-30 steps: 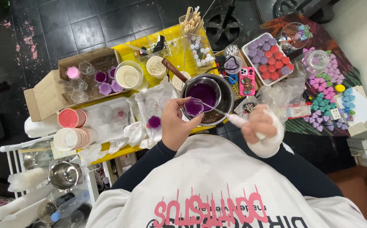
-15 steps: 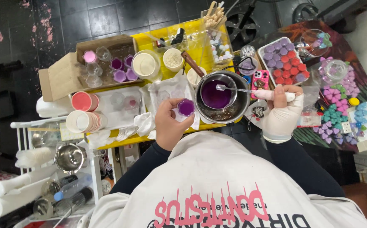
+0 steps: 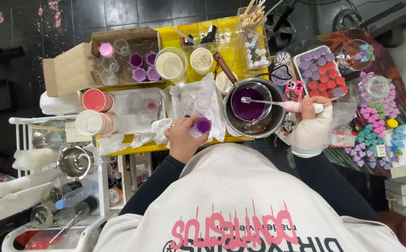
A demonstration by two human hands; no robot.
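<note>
Head view: at frame centre the bare left hand grasps a small cup of purple liquid over the white cloth. Just right, the gloved right hand grips a spoon whose bowl reaches over purple liquid in the metal pot on the yellow table

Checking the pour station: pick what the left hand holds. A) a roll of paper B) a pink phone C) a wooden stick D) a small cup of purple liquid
D: the left hand grips a small cup of purple liquid beside the pot, over the white cloth.
</note>
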